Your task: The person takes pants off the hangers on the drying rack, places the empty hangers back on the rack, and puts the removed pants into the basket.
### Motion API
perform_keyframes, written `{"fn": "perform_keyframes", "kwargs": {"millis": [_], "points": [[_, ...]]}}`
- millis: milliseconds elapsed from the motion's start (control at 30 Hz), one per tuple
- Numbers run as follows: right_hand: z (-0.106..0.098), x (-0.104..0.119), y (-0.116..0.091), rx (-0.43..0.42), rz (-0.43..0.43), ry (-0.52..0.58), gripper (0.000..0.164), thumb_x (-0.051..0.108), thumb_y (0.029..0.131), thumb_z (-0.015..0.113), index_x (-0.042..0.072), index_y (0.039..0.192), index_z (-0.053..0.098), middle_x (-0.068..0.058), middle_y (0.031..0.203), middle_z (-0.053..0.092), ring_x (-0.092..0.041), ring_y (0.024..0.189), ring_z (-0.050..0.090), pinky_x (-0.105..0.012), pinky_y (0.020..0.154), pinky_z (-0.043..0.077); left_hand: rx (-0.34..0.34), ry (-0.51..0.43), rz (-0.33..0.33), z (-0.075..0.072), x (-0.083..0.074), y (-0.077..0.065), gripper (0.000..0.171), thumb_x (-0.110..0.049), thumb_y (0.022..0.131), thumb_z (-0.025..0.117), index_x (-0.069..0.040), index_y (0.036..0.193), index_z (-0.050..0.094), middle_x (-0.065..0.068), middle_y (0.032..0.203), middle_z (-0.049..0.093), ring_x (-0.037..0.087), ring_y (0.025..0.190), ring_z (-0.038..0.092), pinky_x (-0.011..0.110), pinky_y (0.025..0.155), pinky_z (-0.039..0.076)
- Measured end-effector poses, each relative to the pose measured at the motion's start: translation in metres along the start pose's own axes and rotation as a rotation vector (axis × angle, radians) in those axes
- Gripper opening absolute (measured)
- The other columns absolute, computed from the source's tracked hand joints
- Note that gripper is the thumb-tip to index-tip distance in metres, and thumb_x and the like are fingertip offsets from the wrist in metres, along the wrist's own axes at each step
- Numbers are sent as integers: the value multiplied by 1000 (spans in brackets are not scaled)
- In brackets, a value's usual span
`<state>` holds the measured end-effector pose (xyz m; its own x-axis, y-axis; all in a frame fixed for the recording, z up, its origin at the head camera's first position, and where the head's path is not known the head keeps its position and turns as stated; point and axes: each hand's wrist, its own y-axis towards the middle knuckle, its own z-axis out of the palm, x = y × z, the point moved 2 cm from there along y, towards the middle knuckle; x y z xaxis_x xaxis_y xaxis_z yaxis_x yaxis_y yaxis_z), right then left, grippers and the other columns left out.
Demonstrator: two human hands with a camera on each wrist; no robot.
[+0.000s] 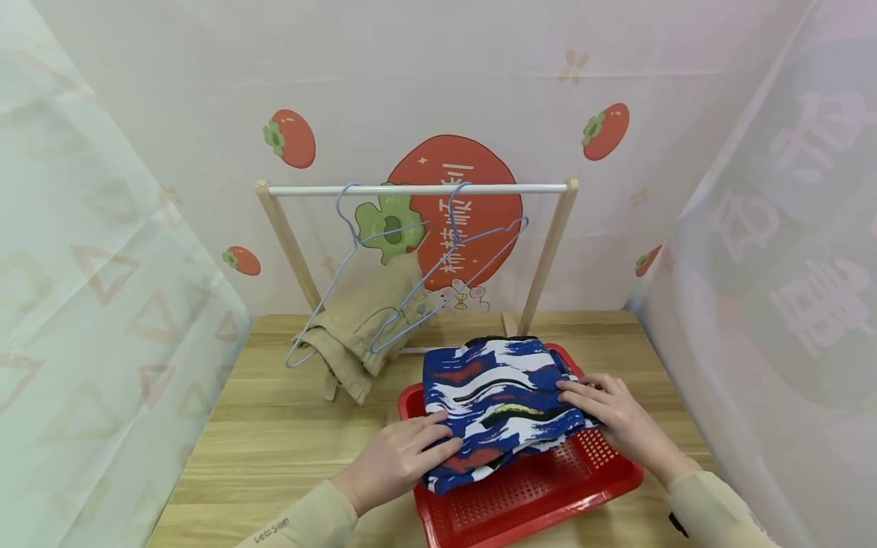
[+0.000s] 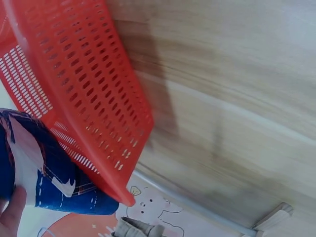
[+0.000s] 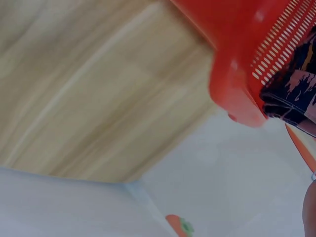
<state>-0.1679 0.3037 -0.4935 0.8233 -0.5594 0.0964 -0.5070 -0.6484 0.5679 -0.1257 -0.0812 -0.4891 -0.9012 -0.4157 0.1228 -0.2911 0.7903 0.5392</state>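
A folded garment [image 1: 503, 396] with blue, white, red and black brushstroke print lies over a red plastic basket [image 1: 541, 502], covering its back part. My left hand [image 1: 404, 457] rests on the garment's left edge, fingers stretched across the top of the cloth. On the opposite edge, my right hand [image 1: 613, 415] touches the cloth from above. The left wrist view catches a fingertip [image 2: 15, 210] against the garment [image 2: 59, 185], whose edge stands over the basket rim. In the right wrist view the garment [image 3: 296, 96] shows beside the basket's corner [image 3: 237, 94].
Behind the basket stands a wooden rack with a white rail [image 1: 404, 190]. Two blue hangers hang there, one [image 1: 336, 281] at left and one [image 1: 473, 281] near the middle. Khaki trousers [image 1: 370, 320] drape on the left hanger. Printed cloth walls [image 1: 438, 91] enclose the wooden table [image 1: 274, 434].
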Motion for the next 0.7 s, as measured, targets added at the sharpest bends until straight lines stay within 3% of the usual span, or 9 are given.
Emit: {"fn": "perform_keyframes", "kwargs": {"millis": [133,233,367,433,500,600,700], "points": [[5,3,-9,46,22,25,54,36,113,23,13,133,67,-4,135,66,-28,116,55,-16,109,35,50,-16,13,4,-2,-6,46,-17,87,84,-17,130,68,-1,122,72,14,114,69,31,91,58],[9,5,-13,68,35,45,53,37,112,24,14,135,66,-3,137,65,-26,119,55,-15,109,38,74,-1,43,7,-4,-9,44,-15,88,82,-17,129,67,-3,121,72,12,111,69,28,90,58],[14,8,-18,75,39,47,51,36,110,27,15,135,66,-1,137,64,-26,119,55,-33,94,57,97,16,81,11,-6,-11,42,-16,88,82,-17,128,68,-4,118,71,10,108,68,25,88,58],[16,8,-20,75,40,40,50,36,110,28,15,135,66,-1,137,64,-26,118,55,-44,84,61,113,6,87,13,-7,-11,42,-19,88,83,-18,128,68,-5,118,71,9,107,68,24,88,58],[19,9,-22,74,43,43,50,36,110,28,16,135,66,-1,136,64,-26,117,54,-47,81,61,131,-6,90,15,-8,-12,42,-20,88,83,-20,127,68,-5,118,71,9,107,68,23,88,57],[22,10,-25,80,55,51,52,35,111,25,15,134,67,-2,136,65,-25,118,55,-38,88,59,156,-26,96,17,-9,-13,41,-21,89,82,-22,127,69,-6,119,71,8,107,68,22,89,57],[25,10,-28,89,65,75,52,35,112,24,14,133,67,-3,136,65,-25,119,55,-21,102,49,201,-75,90,20,-10,-15,42,-22,89,82,-23,129,68,-7,121,71,7,109,67,21,91,55]]}}
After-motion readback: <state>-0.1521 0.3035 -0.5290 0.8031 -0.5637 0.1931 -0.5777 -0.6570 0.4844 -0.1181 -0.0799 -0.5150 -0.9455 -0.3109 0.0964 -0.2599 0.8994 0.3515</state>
